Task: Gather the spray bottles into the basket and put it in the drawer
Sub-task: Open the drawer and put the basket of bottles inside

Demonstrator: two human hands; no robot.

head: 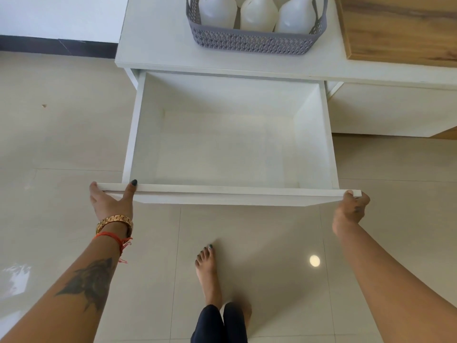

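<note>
A grey lattice basket stands on the white cabinet top at the upper middle, holding three white spray bottles whose tops are cut off by the frame. Below it the white drawer is pulled far out and nothing lies inside. My left hand grips the left end of the drawer front, thumb over its top edge. My right hand grips the right end of the same front panel.
A wood-grain block sits on the cabinet top right of the basket. A shut white drawer front lies to the right of the pulled-out one. Beige tiled floor surrounds the cabinet; my bare foot stands in front of the drawer.
</note>
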